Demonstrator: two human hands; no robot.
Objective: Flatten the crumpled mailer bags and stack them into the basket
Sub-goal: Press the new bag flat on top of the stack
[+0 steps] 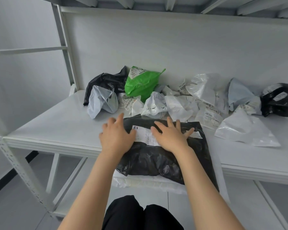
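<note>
Now left hand (pixel 116 135), right hand (pixel 171 136) pressed flat on black mailer (pixel 153 158) atop white bags (pixel 140 181).

Glossy, wrinkled black plastic mailer (pixel 156 156) with a matt paper label (pixel 145 136) on a smooth white shelf (pixel 56 127).

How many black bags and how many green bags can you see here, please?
Black bags: 3
Green bag: 1
Total: 4
</note>
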